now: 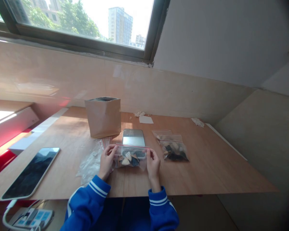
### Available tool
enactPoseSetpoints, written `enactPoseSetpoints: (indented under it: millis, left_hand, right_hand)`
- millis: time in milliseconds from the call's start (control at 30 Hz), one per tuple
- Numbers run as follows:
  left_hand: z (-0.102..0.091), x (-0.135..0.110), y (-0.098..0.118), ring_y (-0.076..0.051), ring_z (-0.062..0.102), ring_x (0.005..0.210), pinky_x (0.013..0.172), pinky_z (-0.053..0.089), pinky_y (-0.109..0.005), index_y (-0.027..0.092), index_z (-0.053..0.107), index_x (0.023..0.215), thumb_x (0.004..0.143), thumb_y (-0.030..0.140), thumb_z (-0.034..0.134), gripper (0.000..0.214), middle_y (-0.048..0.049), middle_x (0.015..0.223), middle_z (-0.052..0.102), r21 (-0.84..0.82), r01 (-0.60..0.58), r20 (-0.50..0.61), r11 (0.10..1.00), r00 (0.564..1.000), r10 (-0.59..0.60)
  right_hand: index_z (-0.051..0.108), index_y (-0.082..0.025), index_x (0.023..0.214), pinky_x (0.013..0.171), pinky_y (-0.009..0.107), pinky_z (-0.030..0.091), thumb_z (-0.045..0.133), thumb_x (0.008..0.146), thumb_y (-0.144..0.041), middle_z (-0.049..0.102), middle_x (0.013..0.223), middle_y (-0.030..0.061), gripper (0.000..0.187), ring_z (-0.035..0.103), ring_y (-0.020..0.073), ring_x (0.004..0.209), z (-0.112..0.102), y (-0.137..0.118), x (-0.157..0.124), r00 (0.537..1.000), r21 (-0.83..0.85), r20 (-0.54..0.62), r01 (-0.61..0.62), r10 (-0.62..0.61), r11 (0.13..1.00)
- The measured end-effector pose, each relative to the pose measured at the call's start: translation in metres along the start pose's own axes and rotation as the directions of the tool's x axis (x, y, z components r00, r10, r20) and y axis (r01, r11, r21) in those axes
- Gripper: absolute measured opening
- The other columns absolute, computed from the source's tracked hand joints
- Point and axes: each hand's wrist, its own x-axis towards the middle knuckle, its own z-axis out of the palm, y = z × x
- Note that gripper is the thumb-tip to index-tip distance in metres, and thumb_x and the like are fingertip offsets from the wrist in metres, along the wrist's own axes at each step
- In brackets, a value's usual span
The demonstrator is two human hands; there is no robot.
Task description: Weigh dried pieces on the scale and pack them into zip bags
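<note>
While the left hand and the right hand each pinch an upper corner of a clear bag, its red-lined seal is stretched between them, near the table's front edge and just before what looks like a scale. Dark and pale pieces lie inside the bag, so its filling looks done; whether the seal is closed, I cannot tell. To the right, overlapping filled bags seem finished, the front one with similar pieces. To the left, loose bags in a heap look not yet used. Behind them stands a paper bag, upright and open-mouthed, its contents hidden. The wooden table bears a phone at its left end, a white cable running from it down towards a power strip below the edge. Near the back lie a white slip and crumpled scraps. Beyond are a pale wall and a bright window, showing trees and a tower.
</note>
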Motion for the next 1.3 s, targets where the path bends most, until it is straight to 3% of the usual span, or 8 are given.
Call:
enactPoseSetpoints:
  millis: [333, 700, 1033, 1300]
  left_hand:
    - [0.0045, -0.0028, 0.0040, -0.016, 0.066, 0.067, 0.056, 0.055, -0.026, 0.015, 0.063, 0.087, 0.068, 0.051, 0.072, 0.042, -0.0019, 0.077, 0.065, 0.002, 0.001, 0.004, 1.000, 1.000, -0.001]
    - [0.0073, -0.0031, 0.0019, -0.016, 0.064, 0.074, 0.062, 0.054, -0.024, 0.014, 0.066, 0.083, 0.071, 0.043, 0.072, 0.032, -0.0039, 0.081, 0.066, 0.070, -0.076, 0.047, 0.995, 0.996, 0.073]
    - [0.0058, -0.0051, 0.0025, -0.014, 0.061, 0.068, 0.060, 0.050, -0.022, 0.014, 0.066, 0.084, 0.072, 0.043, 0.071, 0.032, -0.0018, 0.074, 0.064, 0.106, -0.093, 0.055, 0.990, 0.995, 0.087]
    - [0.0058, -0.0049, 0.0024, -0.015, 0.062, 0.068, 0.061, 0.049, -0.023, 0.015, 0.067, 0.083, 0.072, 0.043, 0.072, 0.031, -0.0017, 0.073, 0.065, 0.101, -0.104, 0.045, 0.989, 0.994, 0.100]
  right_hand:
    - [0.066, -0.016, 0.080, 0.072, 0.030, 0.049, 0.050, 0.087, -0.052, 0.071, 0.082, 0.0083, 0.041, 0.065, 0.0195, 0.078, 0.0001, -0.0045, 0.0010, 0.998, 0.088, -0.012, -0.060, 0.062, 0.994]
    - [0.068, -0.014, 0.087, 0.076, 0.033, 0.051, 0.060, 0.082, -0.050, 0.072, 0.085, 0.0089, 0.037, 0.066, 0.0204, 0.079, 0.0021, -0.0069, -0.0006, 0.988, 0.158, 0.112, -0.120, 0.103, 0.980]
    - [0.069, -0.013, 0.087, 0.074, 0.032, 0.051, 0.061, 0.081, -0.048, 0.072, 0.082, 0.0082, 0.036, 0.065, 0.0198, 0.077, -0.0001, -0.0045, -0.0004, 0.994, 0.125, 0.029, -0.107, 0.104, 0.986]
    - [0.068, -0.014, 0.083, 0.076, 0.032, 0.051, 0.062, 0.081, -0.047, 0.071, 0.080, 0.0073, 0.034, 0.065, 0.0189, 0.078, -0.0009, -0.0093, -0.0005, 0.993, 0.159, 0.045, -0.117, 0.111, 0.980]
